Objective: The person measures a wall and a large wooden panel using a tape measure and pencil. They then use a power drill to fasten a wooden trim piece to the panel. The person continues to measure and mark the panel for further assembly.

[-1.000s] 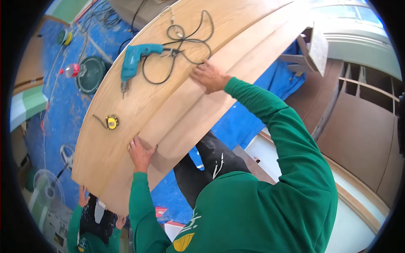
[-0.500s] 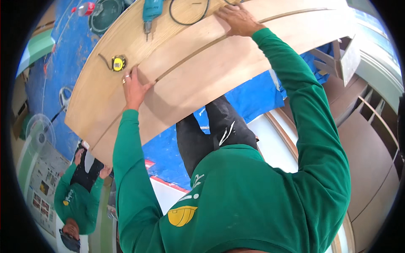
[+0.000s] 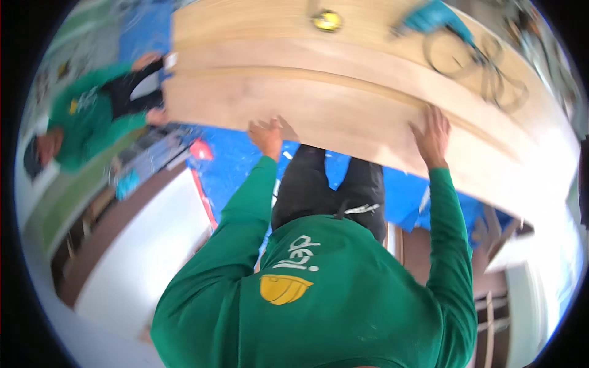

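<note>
A long pale wooden board (image 3: 350,113) lies across in front of me, its near edge towards my body. My left hand (image 3: 265,137) rests at that edge, fingers apart on the board's top. Farther right, my right hand (image 3: 432,136) lies on the same board with fingers stretched out, their tips near its far edge. Beyond it runs a narrower wooden strip (image 3: 276,55), with a dark line between the two. Behind the strip, a yellow tape measure (image 3: 327,21) and a teal power drill (image 3: 438,23) lie on a wooden surface. The picture is slightly blurred.
At the left end of the boards stands a person in a green top (image 3: 92,110), hands by the board end. Blue sheeting (image 3: 230,161) covers floor below. A black cable (image 3: 488,67) loops beside the drill. A white panel (image 3: 147,245) lies at lower left.
My view has swung, so the drill and tape measure appear farther right. My left hand has moved to the near edge; my right hand has come nearer. Both hands are closer together.
</note>
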`<state>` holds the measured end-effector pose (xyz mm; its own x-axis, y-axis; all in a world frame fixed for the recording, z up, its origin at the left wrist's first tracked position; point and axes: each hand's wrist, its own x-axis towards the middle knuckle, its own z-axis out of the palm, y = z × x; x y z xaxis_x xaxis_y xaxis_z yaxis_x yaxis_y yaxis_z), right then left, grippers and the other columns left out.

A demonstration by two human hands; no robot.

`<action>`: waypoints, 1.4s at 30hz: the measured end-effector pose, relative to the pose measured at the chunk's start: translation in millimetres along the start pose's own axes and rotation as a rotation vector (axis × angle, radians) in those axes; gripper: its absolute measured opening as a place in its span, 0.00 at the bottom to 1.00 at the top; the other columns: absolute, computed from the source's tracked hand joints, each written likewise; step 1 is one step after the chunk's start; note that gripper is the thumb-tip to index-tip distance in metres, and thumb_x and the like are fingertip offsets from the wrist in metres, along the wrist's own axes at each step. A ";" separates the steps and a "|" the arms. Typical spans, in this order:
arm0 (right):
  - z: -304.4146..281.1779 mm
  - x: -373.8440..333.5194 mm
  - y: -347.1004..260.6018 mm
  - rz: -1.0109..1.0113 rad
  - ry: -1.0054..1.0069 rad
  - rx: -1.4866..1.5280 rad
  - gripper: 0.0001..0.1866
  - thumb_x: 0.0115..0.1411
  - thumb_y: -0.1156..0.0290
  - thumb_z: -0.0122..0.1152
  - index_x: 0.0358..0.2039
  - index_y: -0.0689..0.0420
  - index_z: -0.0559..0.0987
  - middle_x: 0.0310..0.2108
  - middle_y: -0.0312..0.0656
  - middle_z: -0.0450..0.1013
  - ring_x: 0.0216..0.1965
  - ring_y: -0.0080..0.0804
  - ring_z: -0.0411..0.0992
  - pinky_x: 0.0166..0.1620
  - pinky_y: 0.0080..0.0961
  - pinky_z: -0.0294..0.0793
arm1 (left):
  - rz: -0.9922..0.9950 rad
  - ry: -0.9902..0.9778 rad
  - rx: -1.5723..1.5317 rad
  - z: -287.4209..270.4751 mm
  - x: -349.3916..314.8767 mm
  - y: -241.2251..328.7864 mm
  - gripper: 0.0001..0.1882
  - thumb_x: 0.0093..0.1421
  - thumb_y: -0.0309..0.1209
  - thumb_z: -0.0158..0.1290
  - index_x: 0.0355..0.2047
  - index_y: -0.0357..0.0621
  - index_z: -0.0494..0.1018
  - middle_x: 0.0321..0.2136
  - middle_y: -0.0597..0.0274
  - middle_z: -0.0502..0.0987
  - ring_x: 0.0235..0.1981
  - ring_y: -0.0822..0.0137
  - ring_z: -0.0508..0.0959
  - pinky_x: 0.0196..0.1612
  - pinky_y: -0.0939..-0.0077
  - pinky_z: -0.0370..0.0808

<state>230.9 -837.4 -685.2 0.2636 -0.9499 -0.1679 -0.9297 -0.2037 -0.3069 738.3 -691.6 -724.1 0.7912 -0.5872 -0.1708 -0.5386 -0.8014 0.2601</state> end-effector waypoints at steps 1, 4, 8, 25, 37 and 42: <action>-6.3 6.5 -14.3 0.026 -0.019 0.047 0.42 0.62 0.48 0.71 0.70 0.56 0.70 0.69 0.55 0.66 0.70 0.56 0.62 0.72 0.52 0.57 | -0.207 0.018 -0.027 3.1 3.1 -42.9 0.48 0.62 0.53 0.66 0.66 0.25 0.63 0.65 0.35 0.67 0.66 0.40 0.68 0.70 0.50 0.66; 2.4 8.2 -14.7 0.010 0.019 -0.029 0.38 0.58 0.49 0.76 0.62 0.59 0.77 0.64 0.55 0.70 0.66 0.56 0.65 0.68 0.50 0.64 | -1.004 -0.446 -0.813 -24.5 2.6 -30.9 0.47 0.61 0.60 0.65 0.64 0.31 0.67 0.58 0.41 0.74 0.60 0.46 0.76 0.62 0.46 0.75; -1.8 14.6 -29.5 0.044 -0.064 -0.039 0.34 0.60 0.50 0.74 0.58 0.61 0.79 0.58 0.54 0.73 0.62 0.57 0.68 0.64 0.48 0.69 | -0.873 -0.486 -1.330 -15.9 3.7 -39.9 0.37 0.67 0.54 0.63 0.61 0.33 0.71 0.52 0.45 0.79 0.56 0.49 0.80 0.57 0.43 0.82; -15.8 1.0 -43.0 0.145 -0.365 -0.277 0.35 0.64 0.47 0.70 0.58 0.65 0.78 0.55 0.57 0.74 0.57 0.59 0.73 0.58 0.53 0.74 | -0.723 -0.444 -1.213 -7.0 -28.4 -52.7 0.23 0.70 0.40 0.61 0.59 0.37 0.76 0.47 0.48 0.84 0.40 0.54 0.88 0.36 0.58 0.91; 0.4 -19.6 -52.7 0.129 -0.395 -0.346 0.41 0.63 0.54 0.70 0.70 0.64 0.68 0.68 0.62 0.66 0.67 0.61 0.67 0.67 0.52 0.69 | -0.810 -0.819 -1.290 -18.0 -41.4 -86.9 0.26 0.70 0.40 0.61 0.62 0.40 0.73 0.50 0.48 0.83 0.49 0.50 0.85 0.52 0.48 0.85; 40.5 -25.4 -117.5 -0.130 -0.262 0.078 0.48 0.57 0.51 0.78 0.72 0.58 0.68 0.74 0.56 0.61 0.76 0.58 0.55 0.75 0.51 0.55 | 0.100 -0.382 -0.822 16.2 -3.7 -152.4 0.36 0.64 0.19 0.62 0.71 0.38 0.62 0.56 0.45 0.81 0.54 0.58 0.84 0.56 0.62 0.83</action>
<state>343.9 -779.8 -682.8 0.4458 -0.8215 -0.3555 -0.8640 -0.2910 -0.4109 812.7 -569.2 -778.6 0.5236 -0.7645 -0.3760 -0.1073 -0.4970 0.8611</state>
